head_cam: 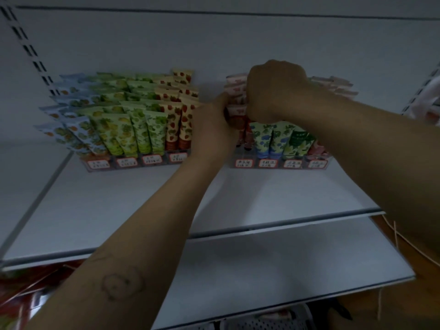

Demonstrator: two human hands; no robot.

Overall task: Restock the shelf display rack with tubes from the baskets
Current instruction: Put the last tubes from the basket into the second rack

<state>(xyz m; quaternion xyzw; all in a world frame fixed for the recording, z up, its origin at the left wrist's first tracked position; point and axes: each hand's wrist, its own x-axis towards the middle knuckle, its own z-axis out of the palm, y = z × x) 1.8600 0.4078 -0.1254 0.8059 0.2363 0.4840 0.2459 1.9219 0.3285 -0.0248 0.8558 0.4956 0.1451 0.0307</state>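
The left forearm (123, 270), with a small outline drawing on its skin, fills the lower frame and reaches up towards the racks. Its left grip (212, 129) lies against the left side of the right display rack (281, 166), touching the pink tubes (234, 88) in that rack's leftmost column. Its fingertips are hidden, so I cannot tell whether it holds one. The right grip (273, 91) is just beside it, with the back of the hand to the camera and the fingers curled down over the same column. What they close on, if anything, is out of sight.

To the right of the pink column stand blue-and-green tubes (264, 139), then darker green tubes (300, 141), all cap down and leaning back. Handwritten labels (244, 163) run along the rack's clear front.

Well apart to the left, a second rack (133, 163) is packed in rows: pale blue tubes (71, 129), green tubes (133, 129) and strawberry-print tubes (181, 125).

Both racks sit at the rear of a white shelf (95, 210), against a white back panel (214, 44) with a slotted upright (28, 46) at the left. A lower white shelf (262, 270) juts out beneath it. Below its edge shows part of a white perforated basket (269, 321). Red packaging (19, 294) lies at the lower left, and thin cords (400, 236) hang at the right. The light is dim.
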